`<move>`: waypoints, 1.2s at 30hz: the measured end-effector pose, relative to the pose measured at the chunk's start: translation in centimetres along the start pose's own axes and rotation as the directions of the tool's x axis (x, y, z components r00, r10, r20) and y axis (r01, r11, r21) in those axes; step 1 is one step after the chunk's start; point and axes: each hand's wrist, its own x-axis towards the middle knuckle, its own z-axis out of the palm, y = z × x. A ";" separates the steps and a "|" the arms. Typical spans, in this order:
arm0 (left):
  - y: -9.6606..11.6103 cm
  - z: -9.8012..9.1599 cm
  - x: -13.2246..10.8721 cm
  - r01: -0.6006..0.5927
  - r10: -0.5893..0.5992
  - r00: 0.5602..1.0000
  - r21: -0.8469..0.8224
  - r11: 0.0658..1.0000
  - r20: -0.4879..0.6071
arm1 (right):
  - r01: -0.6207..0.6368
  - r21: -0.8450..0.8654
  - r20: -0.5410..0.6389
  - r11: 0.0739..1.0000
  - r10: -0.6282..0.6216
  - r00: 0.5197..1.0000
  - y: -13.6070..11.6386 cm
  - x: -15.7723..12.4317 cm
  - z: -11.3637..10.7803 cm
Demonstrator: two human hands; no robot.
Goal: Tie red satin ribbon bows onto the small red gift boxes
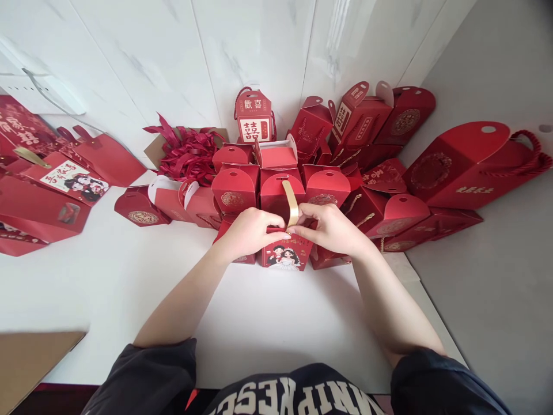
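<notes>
A red gift box (287, 253) with a cartoon wedding couple on its front stands upright on the white table. A gold strap handle (290, 199) arches up from its top. My left hand (254, 229) pinches the top edge of this box just left of the strap, its fingers closed. From the other side, my right hand (332, 227) is closed with thumb and fingers at the strap's near end. Both thumbs meet close to the box's front top edge. My fingers partly hide the strap's fastening point.
Several red gift boxes (235, 187) crowd around and behind it, up to the tiled wall. A carton of dark red ribbons (186, 153) stands back left. More red boxes (64, 178) are at far left, larger ones (462, 164) at right. A cardboard piece (37, 357) lies front left.
</notes>
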 end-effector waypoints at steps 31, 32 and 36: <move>-3.5 -1.2 1.1 0.080 0.120 0.910 -0.451 0.889 0.397 | -0.122 0.208 -0.004 0.970 0.125 0.992 -2.6 -0.6 1.0; -3.5 -1.2 1.1 0.081 0.118 0.910 -0.449 0.890 0.397 | -0.113 0.194 0.007 0.974 0.114 0.993 -2.7 -0.6 0.9; -3.6 -1.1 1.1 0.076 0.114 0.912 -0.437 0.896 0.393 | -0.105 0.205 0.058 0.973 0.096 0.994 -2.7 -0.6 0.7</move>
